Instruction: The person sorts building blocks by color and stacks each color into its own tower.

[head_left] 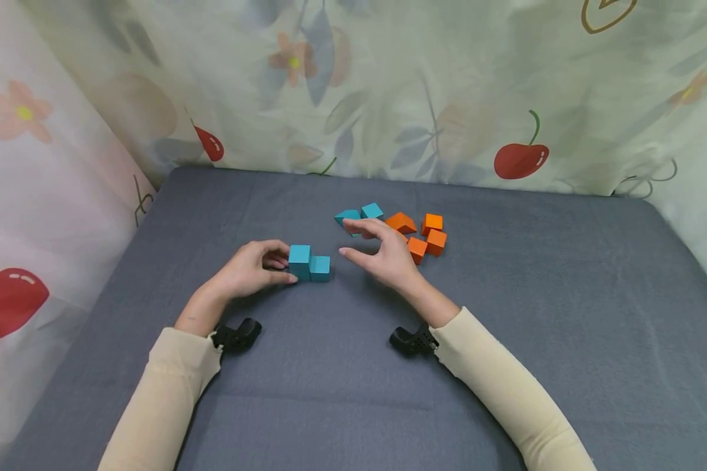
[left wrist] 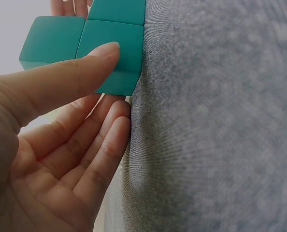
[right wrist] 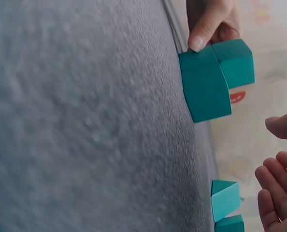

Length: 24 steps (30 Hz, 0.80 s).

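Two blue cubes stand stacked, the top cube (head_left: 300, 254) over the lower one, and a single blue cube (head_left: 320, 269) sits against their right side. My left hand (head_left: 250, 268) holds the lower stacked cube; its thumb (left wrist: 102, 58) lies on the front face and the other fingers reach toward the side and back. Right of the blocks, my right hand (head_left: 389, 258) hovers with thumb and fingers spread apart and nothing between them. Just beyond its fingers lie a blue triangular block (head_left: 347, 214), partly hidden, and another blue cube (head_left: 372, 210).
Behind and right of the right hand lie an orange triangular block (head_left: 401, 222) and several orange cubes (head_left: 436, 242); the hand hides part of this group. A grey cloth (head_left: 330, 373) covers the table. Patterned curtains (head_left: 389, 85) hang at the back and left.
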Tool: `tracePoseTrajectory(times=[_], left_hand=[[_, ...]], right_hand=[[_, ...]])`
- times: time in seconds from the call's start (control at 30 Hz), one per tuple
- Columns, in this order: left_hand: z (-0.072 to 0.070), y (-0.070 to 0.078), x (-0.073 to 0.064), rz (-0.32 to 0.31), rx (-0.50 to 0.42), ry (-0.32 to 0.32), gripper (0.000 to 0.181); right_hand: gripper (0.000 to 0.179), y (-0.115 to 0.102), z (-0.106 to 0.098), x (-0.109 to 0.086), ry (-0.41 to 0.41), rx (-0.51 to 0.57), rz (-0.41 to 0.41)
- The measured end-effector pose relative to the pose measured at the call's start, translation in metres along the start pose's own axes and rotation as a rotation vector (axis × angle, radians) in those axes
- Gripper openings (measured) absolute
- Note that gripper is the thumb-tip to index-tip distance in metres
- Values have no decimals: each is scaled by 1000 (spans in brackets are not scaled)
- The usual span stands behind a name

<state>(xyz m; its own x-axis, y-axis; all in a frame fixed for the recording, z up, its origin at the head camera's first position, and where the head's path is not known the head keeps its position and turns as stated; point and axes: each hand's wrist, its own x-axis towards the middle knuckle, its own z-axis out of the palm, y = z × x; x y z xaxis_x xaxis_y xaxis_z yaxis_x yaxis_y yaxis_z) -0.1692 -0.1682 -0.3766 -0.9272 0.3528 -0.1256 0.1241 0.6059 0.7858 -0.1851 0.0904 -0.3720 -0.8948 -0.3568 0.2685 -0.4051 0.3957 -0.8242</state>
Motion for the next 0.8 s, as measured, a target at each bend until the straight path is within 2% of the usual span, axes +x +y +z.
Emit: tracePoseTrajectory(times=[0.33, 0.8], left_hand=[[-1, 0, -1, 0, -1, -3, 37], [-2, 2, -1, -4, -2, -5, 37]], right_hand=[[44, 7, -7, 9, 50, 4, 14], [52, 14, -16, 22, 40, -95, 171]])
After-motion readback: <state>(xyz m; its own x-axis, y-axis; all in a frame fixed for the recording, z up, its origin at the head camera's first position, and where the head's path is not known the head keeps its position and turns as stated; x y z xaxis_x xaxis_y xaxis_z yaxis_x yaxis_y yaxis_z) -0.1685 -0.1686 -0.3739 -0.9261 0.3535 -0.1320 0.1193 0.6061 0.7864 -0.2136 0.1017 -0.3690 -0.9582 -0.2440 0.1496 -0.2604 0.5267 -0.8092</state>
